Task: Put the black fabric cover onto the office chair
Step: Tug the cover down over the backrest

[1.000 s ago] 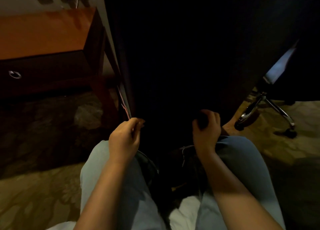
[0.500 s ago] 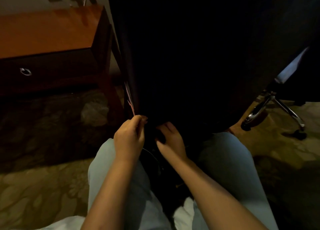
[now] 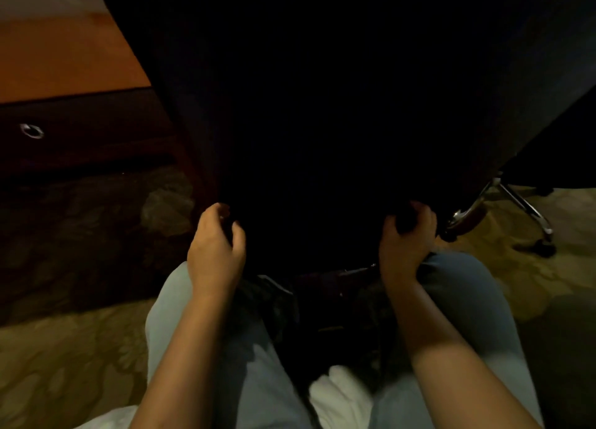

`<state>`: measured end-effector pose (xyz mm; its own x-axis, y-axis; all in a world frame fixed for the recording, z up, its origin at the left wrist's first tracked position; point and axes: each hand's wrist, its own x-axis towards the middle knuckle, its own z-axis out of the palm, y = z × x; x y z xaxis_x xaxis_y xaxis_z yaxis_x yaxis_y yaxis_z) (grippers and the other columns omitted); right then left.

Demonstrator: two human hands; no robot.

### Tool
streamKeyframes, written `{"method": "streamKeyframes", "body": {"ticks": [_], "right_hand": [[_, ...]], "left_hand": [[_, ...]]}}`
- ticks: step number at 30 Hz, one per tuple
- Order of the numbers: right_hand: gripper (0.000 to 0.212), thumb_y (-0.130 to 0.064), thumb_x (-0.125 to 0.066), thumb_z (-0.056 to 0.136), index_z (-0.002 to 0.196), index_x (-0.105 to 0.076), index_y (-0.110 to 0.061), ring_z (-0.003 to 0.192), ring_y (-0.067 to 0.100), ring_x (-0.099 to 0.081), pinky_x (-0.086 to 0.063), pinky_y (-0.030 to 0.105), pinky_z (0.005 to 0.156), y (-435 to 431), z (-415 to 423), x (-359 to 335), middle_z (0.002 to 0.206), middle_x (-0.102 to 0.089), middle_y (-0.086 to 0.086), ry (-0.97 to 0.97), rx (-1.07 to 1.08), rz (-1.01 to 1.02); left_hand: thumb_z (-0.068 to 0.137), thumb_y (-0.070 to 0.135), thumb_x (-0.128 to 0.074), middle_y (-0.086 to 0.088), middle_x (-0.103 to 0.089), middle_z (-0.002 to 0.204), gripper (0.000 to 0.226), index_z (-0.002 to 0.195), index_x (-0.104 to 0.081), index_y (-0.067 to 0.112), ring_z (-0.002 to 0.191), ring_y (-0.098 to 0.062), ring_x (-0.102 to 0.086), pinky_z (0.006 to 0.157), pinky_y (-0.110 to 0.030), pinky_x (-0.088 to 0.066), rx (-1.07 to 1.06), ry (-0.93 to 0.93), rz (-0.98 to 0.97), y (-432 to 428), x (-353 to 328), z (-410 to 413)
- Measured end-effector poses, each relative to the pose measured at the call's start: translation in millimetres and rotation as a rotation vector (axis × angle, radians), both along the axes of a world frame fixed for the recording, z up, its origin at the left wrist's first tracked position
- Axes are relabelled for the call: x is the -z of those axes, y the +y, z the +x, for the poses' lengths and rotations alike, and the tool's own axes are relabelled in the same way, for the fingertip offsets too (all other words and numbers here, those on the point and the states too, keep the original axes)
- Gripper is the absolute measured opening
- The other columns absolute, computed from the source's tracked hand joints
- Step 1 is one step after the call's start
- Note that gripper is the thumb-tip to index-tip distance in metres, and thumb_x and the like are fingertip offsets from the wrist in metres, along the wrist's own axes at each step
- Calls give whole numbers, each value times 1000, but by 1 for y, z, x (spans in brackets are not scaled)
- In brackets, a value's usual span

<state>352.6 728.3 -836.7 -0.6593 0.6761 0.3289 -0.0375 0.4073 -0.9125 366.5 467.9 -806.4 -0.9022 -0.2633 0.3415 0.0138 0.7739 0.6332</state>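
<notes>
The black fabric cover [image 3: 322, 106] drapes over the office chair's back and fills the upper middle of the view. My left hand [image 3: 214, 248] grips the cover's lower edge at its left corner. Further right, my right hand [image 3: 406, 238] grips that same lower edge, fingers curled round a bunch of fabric. The chair's chrome base legs [image 3: 516, 203] with castors show at the right under the cover. The chair back itself is hidden by the fabric. My knees in light jeans [image 3: 467, 286] sit just below the hands.
A wooden desk [image 3: 64, 61] with a dark drawer and a ring pull [image 3: 31, 131] stands at the left, close to the chair. Patterned carpet [image 3: 64, 348] covers the floor on both sides. The room is dim.
My right hand moved from beside the left hand out to the right along the cover's lower edge and gripped it there. The view came closer to the chair.
</notes>
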Motion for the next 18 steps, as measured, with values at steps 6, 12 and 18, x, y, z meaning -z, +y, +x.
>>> {"method": "streamKeyframes", "body": {"ticks": [6,12,18], "right_hand": [[26,5,-68,77,102,-64,2,97,16,-53,-33,3,87,-50,0,7,106,-59,20,52,-106,138],[30,2,-65,70,99,-71,-5,87,33,-65,-47,26,80,-104,-5,41,97,-65,16,-112,-601,447],[31,5,-71,69,98,-68,-5,91,35,-62,-40,24,83,-76,-1,29,102,-61,18,-94,-448,410]], "left_hand": [[92,16,-61,-13,-51,128,44,132,-47,5,117,-29,-51,90,-32,-41,2,-81,100,1,0,-1],[88,11,-64,-18,-57,124,48,133,-49,2,113,-32,-57,89,-32,-46,100,-40,111,20,1,3],[90,12,-63,-16,-57,127,46,133,-51,3,114,-31,-57,87,-26,-42,141,-46,78,28,0,1]]}}
